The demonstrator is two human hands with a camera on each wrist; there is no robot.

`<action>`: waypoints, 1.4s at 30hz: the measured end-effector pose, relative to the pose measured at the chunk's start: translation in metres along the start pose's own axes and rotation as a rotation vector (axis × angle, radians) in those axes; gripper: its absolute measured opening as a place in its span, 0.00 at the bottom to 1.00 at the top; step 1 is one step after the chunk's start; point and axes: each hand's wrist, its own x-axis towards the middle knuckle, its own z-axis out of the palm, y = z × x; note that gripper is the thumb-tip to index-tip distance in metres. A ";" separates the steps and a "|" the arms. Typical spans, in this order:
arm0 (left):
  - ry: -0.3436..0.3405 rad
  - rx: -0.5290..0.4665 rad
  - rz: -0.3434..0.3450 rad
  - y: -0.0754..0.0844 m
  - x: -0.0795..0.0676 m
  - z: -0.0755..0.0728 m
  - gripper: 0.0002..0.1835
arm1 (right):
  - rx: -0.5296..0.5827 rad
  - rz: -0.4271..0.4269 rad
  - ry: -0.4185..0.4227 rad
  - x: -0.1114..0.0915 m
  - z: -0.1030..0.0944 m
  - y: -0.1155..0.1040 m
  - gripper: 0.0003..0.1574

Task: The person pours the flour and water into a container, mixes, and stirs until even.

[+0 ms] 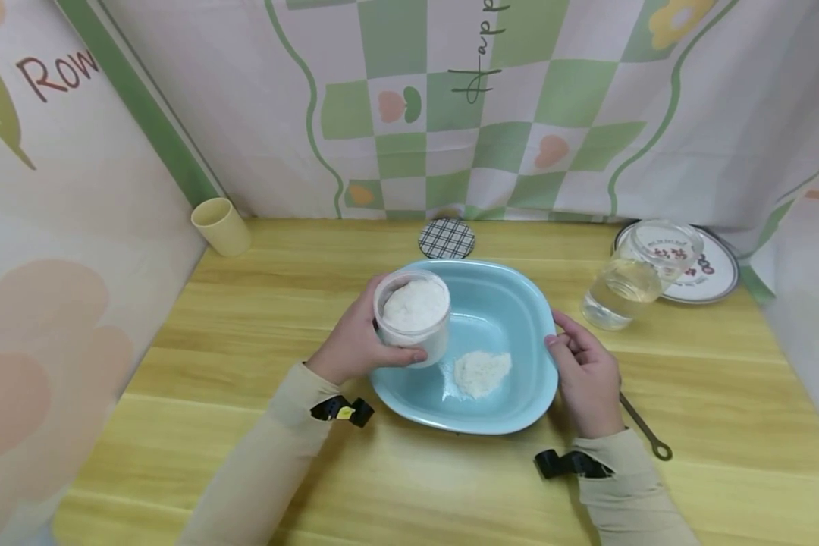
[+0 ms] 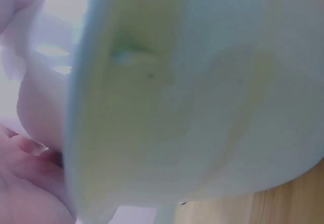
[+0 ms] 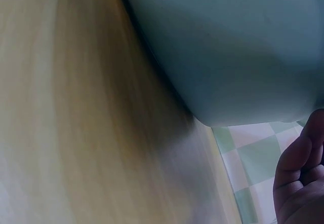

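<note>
A round clear tub [image 1: 415, 322] packed with white powder is held by my left hand [image 1: 348, 345], the thumb lying along its near side. It is above the left part of a light blue basin [image 1: 519, 311]. Inside the basin, a patch of white powder [image 1: 481, 373] lies on the bottom. My right hand [image 1: 590, 383] pinches the basin's right rim, thumb on top and fingers curled beneath. In the left wrist view the basin's outer wall [image 2: 202, 107] covers most of the picture. The right wrist view catches the basin's underside [image 3: 243, 57] beside curled fingers [image 3: 293, 163].
A yellow cup [image 1: 221, 229] stands at the back left, and a checked coaster [image 1: 447, 238] lies behind the basin. At right, a glass jar [image 1: 617, 296] of clear liquid stands before a patterned plate [image 1: 717, 277]. A dark utensil handle [image 1: 644, 426] pokes out past my right hand.
</note>
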 end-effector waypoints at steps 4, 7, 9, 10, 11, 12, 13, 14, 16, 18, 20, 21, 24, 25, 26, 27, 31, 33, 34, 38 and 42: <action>0.019 -0.021 0.026 0.000 -0.001 -0.005 0.53 | -0.006 -0.006 0.000 0.000 0.000 -0.001 0.23; 0.040 -0.019 0.043 0.001 -0.001 -0.010 0.54 | -0.002 -0.007 -0.001 0.000 0.000 -0.001 0.23; 0.065 -0.008 0.048 0.001 -0.002 -0.015 0.55 | 0.001 -0.007 -0.001 0.000 0.000 -0.001 0.23; 0.077 -0.003 0.052 0.002 -0.003 -0.018 0.55 | -0.002 -0.009 0.000 0.000 0.000 -0.001 0.23; 0.089 0.005 0.054 0.001 -0.003 -0.021 0.55 | -0.006 -0.012 -0.001 -0.001 0.000 -0.001 0.23; 0.102 0.013 0.059 0.001 -0.003 -0.025 0.55 | -0.002 -0.013 -0.001 0.000 0.000 -0.001 0.23; 0.117 0.024 0.062 0.001 -0.003 -0.029 0.55 | 0.005 -0.012 -0.001 0.000 0.000 -0.001 0.23; 0.133 0.032 0.068 0.001 -0.003 -0.033 0.55 | 0.005 -0.013 -0.002 0.000 0.001 -0.001 0.23; 0.167 0.039 0.078 -0.001 -0.002 -0.042 0.55 | 0.012 -0.012 -0.004 0.000 0.001 -0.001 0.23; 0.210 0.047 0.083 -0.003 -0.002 -0.050 0.54 | 0.035 -0.005 -0.003 0.000 0.001 -0.001 0.23; 0.257 0.049 0.083 -0.008 -0.001 -0.058 0.54 | 0.045 -0.001 0.000 0.000 0.001 -0.002 0.23; 0.280 0.048 0.076 -0.010 -0.002 -0.061 0.53 | 0.052 0.000 0.002 0.000 0.002 -0.002 0.23; 0.341 0.042 0.060 -0.020 -0.002 -0.071 0.52 | 0.061 0.002 0.005 0.000 0.002 -0.002 0.22; 0.359 0.039 0.048 -0.024 -0.002 -0.074 0.52 | 0.064 0.003 0.004 0.000 0.002 -0.002 0.23; 0.373 0.035 0.038 -0.027 -0.002 -0.076 0.51 | 0.067 0.004 0.003 -0.001 0.002 -0.001 0.23; 0.388 0.037 0.028 -0.031 -0.002 -0.078 0.51 | 0.069 0.005 0.002 -0.001 0.002 -0.001 0.23; 0.449 0.050 -0.009 -0.050 -0.001 -0.081 0.50 | 0.074 0.008 -0.001 -0.001 0.002 -0.001 0.23; 0.483 0.060 -0.039 -0.061 0.000 -0.082 0.51 | 0.072 0.008 -0.001 -0.001 0.002 -0.002 0.23; 0.499 0.067 -0.061 -0.067 0.000 -0.082 0.51 | 0.071 0.008 -0.002 -0.001 0.002 -0.002 0.23; 0.542 0.079 -0.142 -0.085 0.000 -0.082 0.52 | 0.072 0.014 -0.005 -0.001 0.003 -0.002 0.23; 0.519 0.084 -0.189 -0.103 0.001 -0.083 0.53 | 0.076 0.011 -0.001 0.000 0.003 -0.001 0.23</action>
